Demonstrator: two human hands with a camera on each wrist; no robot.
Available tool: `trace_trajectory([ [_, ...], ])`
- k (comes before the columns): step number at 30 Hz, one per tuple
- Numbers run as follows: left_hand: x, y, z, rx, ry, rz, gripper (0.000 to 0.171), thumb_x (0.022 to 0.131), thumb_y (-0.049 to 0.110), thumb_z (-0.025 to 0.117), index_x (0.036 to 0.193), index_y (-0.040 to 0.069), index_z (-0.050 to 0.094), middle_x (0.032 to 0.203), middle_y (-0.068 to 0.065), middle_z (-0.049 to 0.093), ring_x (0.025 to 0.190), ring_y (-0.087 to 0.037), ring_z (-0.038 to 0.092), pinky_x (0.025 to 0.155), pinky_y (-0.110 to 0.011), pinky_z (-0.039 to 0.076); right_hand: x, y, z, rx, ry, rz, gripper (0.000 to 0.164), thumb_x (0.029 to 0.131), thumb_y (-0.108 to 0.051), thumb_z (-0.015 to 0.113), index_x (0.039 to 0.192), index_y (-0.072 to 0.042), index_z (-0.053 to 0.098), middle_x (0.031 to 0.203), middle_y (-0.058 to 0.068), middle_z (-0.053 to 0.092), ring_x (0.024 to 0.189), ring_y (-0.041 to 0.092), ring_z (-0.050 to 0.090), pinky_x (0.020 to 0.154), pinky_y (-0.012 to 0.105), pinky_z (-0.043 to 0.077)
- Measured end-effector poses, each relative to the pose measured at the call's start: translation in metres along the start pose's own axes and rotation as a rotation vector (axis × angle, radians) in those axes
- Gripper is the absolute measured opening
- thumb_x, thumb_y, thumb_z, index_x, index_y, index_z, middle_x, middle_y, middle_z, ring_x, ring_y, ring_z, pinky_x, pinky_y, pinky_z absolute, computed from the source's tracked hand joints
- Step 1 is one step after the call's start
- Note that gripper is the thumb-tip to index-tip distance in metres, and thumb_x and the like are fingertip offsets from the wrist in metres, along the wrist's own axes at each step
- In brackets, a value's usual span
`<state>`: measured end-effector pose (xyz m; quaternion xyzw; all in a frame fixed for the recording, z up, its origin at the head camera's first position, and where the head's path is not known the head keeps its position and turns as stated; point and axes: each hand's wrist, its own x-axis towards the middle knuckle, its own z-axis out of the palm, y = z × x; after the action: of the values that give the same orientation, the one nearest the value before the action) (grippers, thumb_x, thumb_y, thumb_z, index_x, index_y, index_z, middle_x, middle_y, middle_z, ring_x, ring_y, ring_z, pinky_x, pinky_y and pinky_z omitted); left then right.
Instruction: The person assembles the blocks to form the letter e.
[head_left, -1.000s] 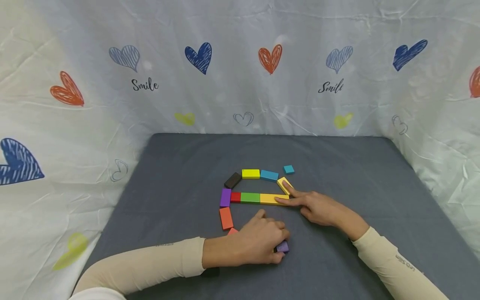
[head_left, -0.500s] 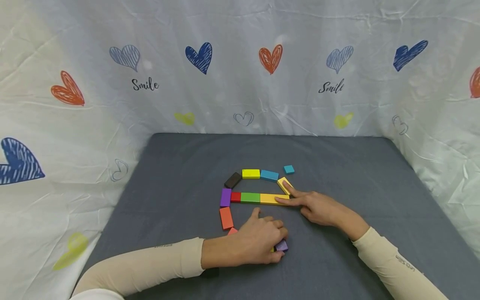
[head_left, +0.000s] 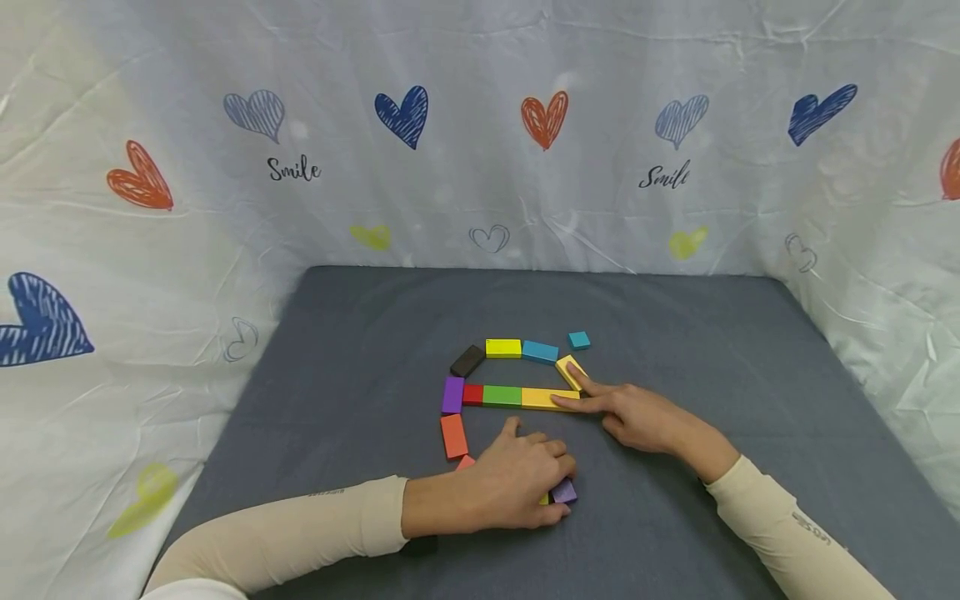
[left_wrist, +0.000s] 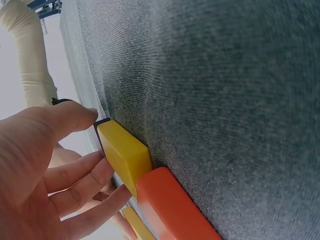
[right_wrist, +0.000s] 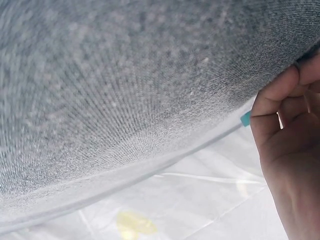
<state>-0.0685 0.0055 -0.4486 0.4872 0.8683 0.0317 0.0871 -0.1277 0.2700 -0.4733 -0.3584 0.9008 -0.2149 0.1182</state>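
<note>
My left hand (head_left: pixel 510 483) pinches a small purple block (head_left: pixel 564 491) between thumb and fingers at the near end of a curved row of blocks. Against it lies a yellow block (left_wrist: pixel 122 152), end to end with an orange block (left_wrist: pixel 172 205) in the left wrist view; my left palm hides part of this row from above. With two outstretched fingers, my right hand (head_left: pixel 641 415) touches a long yellow block (head_left: pixel 536 399) and a slanted pale yellow block (head_left: pixel 568 372). Its other fingers are folded under.
The upper curve holds a violet block (head_left: pixel 452 395), a black block (head_left: pixel 468 361), a bright yellow block (head_left: pixel 503 348) and a blue block (head_left: pixel 540 352). Red (head_left: pixel 472 395) and green blocks (head_left: pixel 502 396) form the crossbar. A small teal block (head_left: pixel 578 340) lies apart, behind, on the grey cloth (head_left: pixel 360 333).
My left hand has shifted slightly left with the purple block, and a sliver of the yellow block now shows beside it. The right hand stays on its two yellow blocks.
</note>
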Motion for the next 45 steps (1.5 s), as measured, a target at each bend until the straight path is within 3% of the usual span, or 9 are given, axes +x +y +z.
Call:
trace_trajectory([
  [8, 0.000, -0.005, -0.001, -0.027, 0.073, 0.000, 0.034, 0.101, 0.055, 0.065, 0.119, 0.027, 0.074, 0.112, 0.012, 0.069, 0.102, -0.009, 0.066, 0.100, -0.062, 0.049, 0.000, 0.001, 0.000, 0.002, 0.012, -0.007, 0.085, 0.093, 0.016, 0.055, 0.159, -0.036, 0.050, 0.174, 0.009, 0.024, 0.094, 0.019, 0.063, 0.053, 0.021, 0.033],
  [15, 0.002, -0.011, -0.003, -0.045, 0.125, 0.029, 0.029, 0.104, 0.046, 0.061, 0.121, 0.026, 0.074, 0.114, 0.014, 0.070, 0.105, -0.007, 0.068, 0.102, -0.060, 0.049, 0.000, 0.001, 0.000, 0.006, 0.011, -0.007, 0.083, 0.094, 0.016, 0.055, 0.158, -0.036, 0.050, 0.174, 0.009, 0.023, 0.076, 0.013, 0.057, 0.051, 0.021, 0.031],
  [18, 0.003, -0.014, -0.006, -0.046, 0.169, 0.045, 0.024, 0.105, 0.041, 0.060, 0.118, 0.027, 0.075, 0.111, 0.014, 0.070, 0.102, -0.005, 0.068, 0.100, -0.053, 0.051, 0.000, 0.001, -0.001, 0.016, 0.013, -0.010, 0.082, 0.094, 0.016, 0.054, 0.158, -0.035, 0.051, 0.174, 0.010, 0.024, 0.068, 0.010, 0.050, 0.051, 0.021, 0.030],
  [24, 0.007, -0.022, -0.017, -0.081, 0.270, 0.084, 0.019, 0.102, 0.026, 0.062, 0.114, 0.024, 0.077, 0.104, 0.014, 0.070, 0.081, 0.003, 0.060, 0.077, -0.029, 0.051, 0.000, 0.002, -0.001, 0.027, 0.003, 0.007, 0.079, 0.095, 0.015, 0.054, 0.158, -0.034, 0.051, 0.174, 0.008, 0.023, 0.057, 0.003, 0.034, 0.051, 0.020, 0.029],
  [26, 0.009, -0.027, -0.023, -0.111, 0.297, 0.095, 0.020, 0.101, 0.022, 0.062, 0.114, 0.021, 0.077, 0.107, 0.012, 0.071, 0.069, 0.003, 0.053, 0.067, -0.022, 0.046, 0.000, 0.002, 0.000, 0.019, -0.001, 0.022, 0.077, 0.095, 0.013, 0.055, 0.157, -0.032, 0.053, 0.175, 0.006, 0.023, 0.053, 0.002, 0.025, 0.051, 0.020, 0.029],
  [30, 0.015, -0.038, -0.035, -0.163, 0.345, 0.077, 0.022, 0.100, 0.018, 0.063, 0.116, 0.019, 0.077, 0.107, 0.011, 0.071, 0.054, 0.001, 0.043, 0.053, -0.017, 0.038, 0.000, 0.003, 0.000, 0.008, 0.004, 0.032, 0.072, 0.094, 0.012, 0.058, 0.155, -0.026, 0.056, 0.174, 0.004, 0.025, 0.053, 0.001, 0.024, 0.054, 0.021, 0.030],
  [39, 0.033, -0.064, -0.050, -0.173, 0.391, 0.001, 0.027, 0.101, 0.019, 0.060, 0.121, 0.026, 0.076, 0.098, 0.012, 0.064, 0.058, -0.002, 0.047, 0.053, -0.018, 0.041, 0.000, 0.003, 0.001, 0.013, 0.004, 0.019, 0.086, 0.089, 0.017, 0.053, 0.156, -0.036, 0.053, 0.173, 0.003, 0.029, 0.054, 0.001, 0.022, 0.051, 0.021, 0.028],
  [45, 0.043, -0.077, -0.052, -0.202, 0.391, -0.004, 0.025, 0.101, 0.017, 0.060, 0.121, 0.018, 0.075, 0.106, 0.007, 0.067, 0.063, -0.002, 0.052, 0.059, -0.017, 0.045, 0.000, 0.005, 0.001, -0.007, 0.023, -0.011, 0.083, 0.090, 0.016, 0.055, 0.156, -0.034, 0.053, 0.174, 0.003, 0.026, 0.056, 0.001, 0.027, 0.052, 0.020, 0.029],
])
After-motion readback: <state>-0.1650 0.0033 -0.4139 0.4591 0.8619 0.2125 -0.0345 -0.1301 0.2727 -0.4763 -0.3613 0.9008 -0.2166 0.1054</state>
